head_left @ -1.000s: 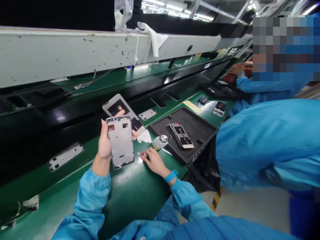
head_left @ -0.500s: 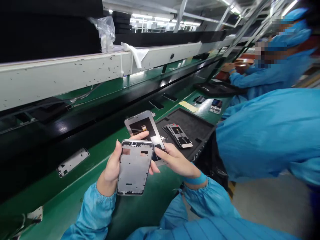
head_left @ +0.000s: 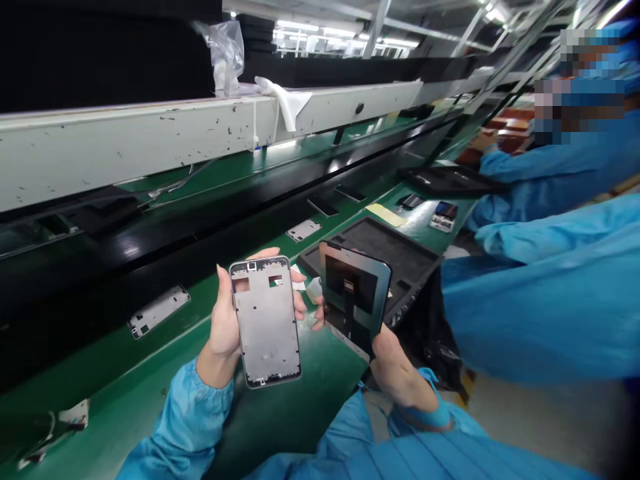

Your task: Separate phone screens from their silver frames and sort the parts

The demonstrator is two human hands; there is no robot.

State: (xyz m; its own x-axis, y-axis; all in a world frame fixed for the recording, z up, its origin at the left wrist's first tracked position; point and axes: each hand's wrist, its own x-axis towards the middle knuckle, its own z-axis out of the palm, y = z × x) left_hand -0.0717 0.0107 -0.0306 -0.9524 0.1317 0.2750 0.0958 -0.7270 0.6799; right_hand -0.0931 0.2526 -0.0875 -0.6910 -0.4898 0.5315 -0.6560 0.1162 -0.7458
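My left hand (head_left: 223,327) is wrapped round the edges of a grey metal phone frame (head_left: 267,330). The frame's inner face is toward me, with two cut-outs near its top. To its right, my right hand (head_left: 393,363) grips a phone screen (head_left: 367,273) by its lower part and edges. The screen's dark back, with a ribbon cable, faces me, and it is tilted and apart from the frame. A small whitish piece (head_left: 314,290) shows between the two; I cannot tell what it is.
Behind the screen lies a black foam tray (head_left: 405,247). Other phone frames lie on the left (head_left: 160,310) and farther back (head_left: 304,231). Dark phone-sized slabs (head_left: 323,205) and yellow paper (head_left: 387,215) are beyond. A co-worker's blue sleeve (head_left: 540,293) is close on the right.
My right hand has moved right, away from the frame, turning the phone screen more upright. The screen now blocks the stacked parts on the tray. My left hand still holds the frame.
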